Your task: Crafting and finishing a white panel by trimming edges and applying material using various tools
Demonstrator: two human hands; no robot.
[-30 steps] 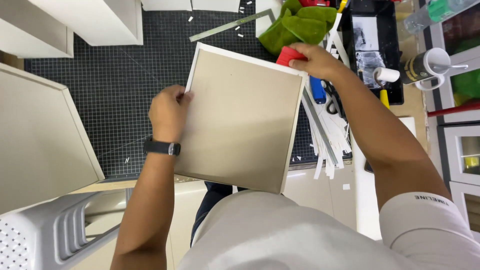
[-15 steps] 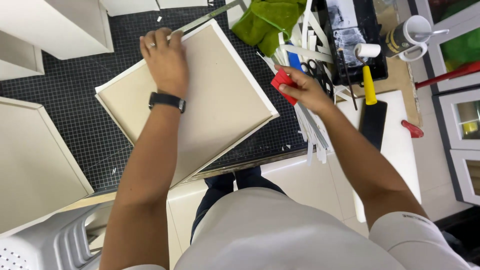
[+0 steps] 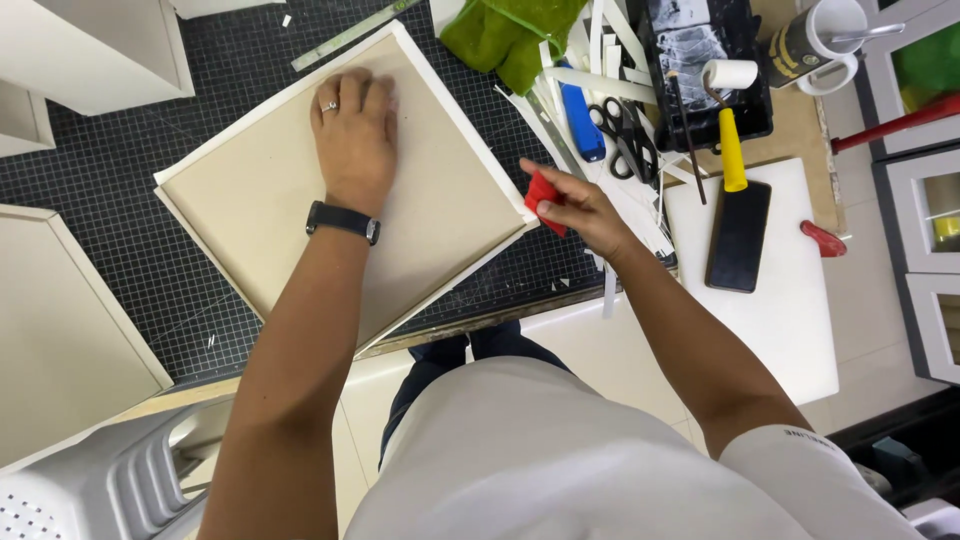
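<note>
Pressing flat on the beige panel (image 3: 300,190), the left hand (image 3: 355,135) lies with fingers spread, open and gripping nothing. The panel rests tilted on the black grid mat (image 3: 120,130) covering the worktop, its near corner hidden behind the left forearm. The right hand (image 3: 580,205) holds a small red tool (image 3: 545,195) closed in its grip at the panel's right corner; fingers cover most of the tool, so its shape is unclear. Scissors (image 3: 625,125) lie partly buried among white strips (image 3: 640,200). A mug (image 3: 815,40) is cut off at the top edge.
</note>
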